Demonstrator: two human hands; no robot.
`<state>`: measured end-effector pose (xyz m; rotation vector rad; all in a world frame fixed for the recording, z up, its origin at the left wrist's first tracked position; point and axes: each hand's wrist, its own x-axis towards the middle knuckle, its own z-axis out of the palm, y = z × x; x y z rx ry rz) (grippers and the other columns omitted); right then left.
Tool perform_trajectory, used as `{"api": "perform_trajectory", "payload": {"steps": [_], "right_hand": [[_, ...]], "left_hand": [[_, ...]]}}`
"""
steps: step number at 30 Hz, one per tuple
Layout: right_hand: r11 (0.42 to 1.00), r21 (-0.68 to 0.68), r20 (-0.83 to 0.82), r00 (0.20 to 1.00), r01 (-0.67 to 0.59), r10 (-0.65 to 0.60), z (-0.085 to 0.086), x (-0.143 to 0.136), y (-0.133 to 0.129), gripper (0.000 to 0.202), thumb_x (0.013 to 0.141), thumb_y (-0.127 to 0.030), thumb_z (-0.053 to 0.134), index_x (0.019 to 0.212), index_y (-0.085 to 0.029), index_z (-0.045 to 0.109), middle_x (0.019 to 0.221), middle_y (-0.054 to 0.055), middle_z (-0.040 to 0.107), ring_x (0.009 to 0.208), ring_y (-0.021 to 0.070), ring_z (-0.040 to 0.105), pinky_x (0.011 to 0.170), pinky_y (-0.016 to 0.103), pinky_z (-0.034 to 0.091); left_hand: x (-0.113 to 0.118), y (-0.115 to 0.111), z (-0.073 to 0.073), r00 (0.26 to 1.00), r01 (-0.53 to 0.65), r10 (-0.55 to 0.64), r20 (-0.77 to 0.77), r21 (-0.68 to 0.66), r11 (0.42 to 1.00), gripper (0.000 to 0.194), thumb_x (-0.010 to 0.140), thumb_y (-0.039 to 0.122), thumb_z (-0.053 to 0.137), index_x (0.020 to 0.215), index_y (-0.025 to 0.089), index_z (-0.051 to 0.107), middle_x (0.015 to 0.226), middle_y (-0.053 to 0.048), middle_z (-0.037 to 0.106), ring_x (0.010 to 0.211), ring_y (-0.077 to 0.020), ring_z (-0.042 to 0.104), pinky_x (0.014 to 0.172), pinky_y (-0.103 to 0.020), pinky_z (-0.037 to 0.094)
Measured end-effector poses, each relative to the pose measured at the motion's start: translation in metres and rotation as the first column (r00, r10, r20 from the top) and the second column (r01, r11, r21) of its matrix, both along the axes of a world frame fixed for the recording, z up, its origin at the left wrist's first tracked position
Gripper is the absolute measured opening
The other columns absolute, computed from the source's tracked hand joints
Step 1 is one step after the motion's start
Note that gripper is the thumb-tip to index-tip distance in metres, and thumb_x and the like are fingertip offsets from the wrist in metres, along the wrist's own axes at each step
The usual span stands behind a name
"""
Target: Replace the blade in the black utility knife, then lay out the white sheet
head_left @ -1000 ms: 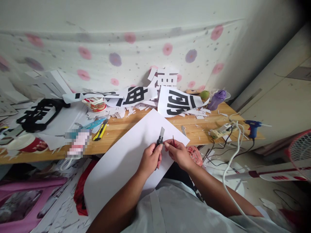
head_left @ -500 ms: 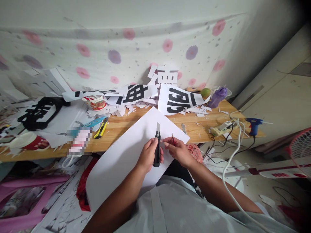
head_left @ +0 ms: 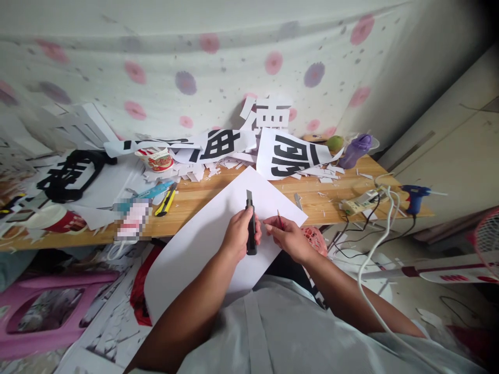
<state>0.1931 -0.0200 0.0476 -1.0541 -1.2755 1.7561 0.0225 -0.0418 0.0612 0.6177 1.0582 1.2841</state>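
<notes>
Head view: left fingers (head_left: 258, 235) closed around cutter (head_left: 251, 231), right fingers (head_left: 275, 230) around pencil (head_left: 280, 222).

Blue glue gun (head_left: 415, 197) beside power strip (head_left: 359, 202) on tabletop (head_left: 202, 192); purple bottle (head_left: 356, 152) next to green fruit (head_left: 334, 143); floral cloth (head_left: 241, 65) behind.

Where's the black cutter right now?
In the head view, near the centre, the black cutter is in the left hand, over the white sheet, just left of the right hand.

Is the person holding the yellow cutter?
No, the yellow cutter lies on the table; the left hand holds a black cutter and the right hand a pencil.
</notes>
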Motion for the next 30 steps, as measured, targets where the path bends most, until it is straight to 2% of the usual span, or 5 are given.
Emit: {"api": "perform_trajectory", "payload": {"steps": [8,12,16,23,30], "right_hand": [[0.997,-0.022,0.043,0.997,-0.07,0.07,0.007,-0.003,-0.008,0.055,0.085,-0.072,0.078,0.09,-0.017,0.071,0.057,-0.001,0.061,0.043,0.01,0.045,0.042,0.025,0.025],[0.991,-0.072,-0.048,0.993,-0.113,0.11,0.003,-0.007,-0.013,0.058,0.084,-0.073,0.079,0.096,-0.016,0.07,0.079,0.008,0.078,0.041,0.0104,0.055,0.037,0.024,0.022],[0.989,-0.107,-0.155,0.984,-0.106,0.088,-0.002,-0.009,-0.015,0.058,0.077,-0.063,0.089,0.105,-0.016,0.071,0.099,0.012,0.083,0.047,0.0135,0.066,0.035,0.022,0.02],[0.993,-0.103,-0.255,0.966,-0.064,0.036,-0.008,-0.011,-0.016,0.052,0.077,-0.055,0.093,0.108,-0.017,0.075,0.103,0.012,0.083,0.049,0.0115,0.064,0.039,0.021,0.021],[0.995,-0.095,-0.297,0.955,-0.033,0.004,-0.012,-0.012,-0.017,0.051,0.08,-0.053,0.092,0.112,-0.018,0.076,0.094,0.009,0.082,0.046,0.0095,0.057,0.04,0.022,0.02]], "left_hand": [[-0.001,0.016,0.016,0.983,-0.119,0.099,0.154,0.124,0.985,0.038,0.088,0.044,0.084,0.106,0.02,0.061,0.077,0.001,0.063,0.06,-0.0149,0.06,0.057,-0.03,0.051],[0.004,0.017,0.022,0.973,-0.151,0.119,0.198,0.16,0.975,0.037,0.088,0.04,0.084,0.108,0.022,0.059,0.08,0.001,0.062,0.065,-0.0148,0.061,0.062,-0.03,0.052],[0.007,0.017,0.025,0.973,-0.191,0.16,0.167,0.191,0.963,0.036,0.09,0.041,0.082,0.11,0.023,0.058,0.082,0.002,0.062,0.067,-0.0137,0.061,0.065,-0.029,0.053],[0.011,0.016,0.028,0.978,-0.185,0.153,0.138,0.258,0.948,0.036,0.092,0.04,0.081,0.115,0.026,0.057,0.087,0.003,0.06,0.071,-0.013,0.061,0.067,-0.028,0.055],[0.015,0.01,0.035,0.982,-0.171,0.138,0.131,0.289,0.942,0.037,0.094,0.038,0.079,0.121,0.028,0.056,0.09,0.001,0.061,0.077,-0.0156,0.063,0.06,-0.026,0.053]]}}
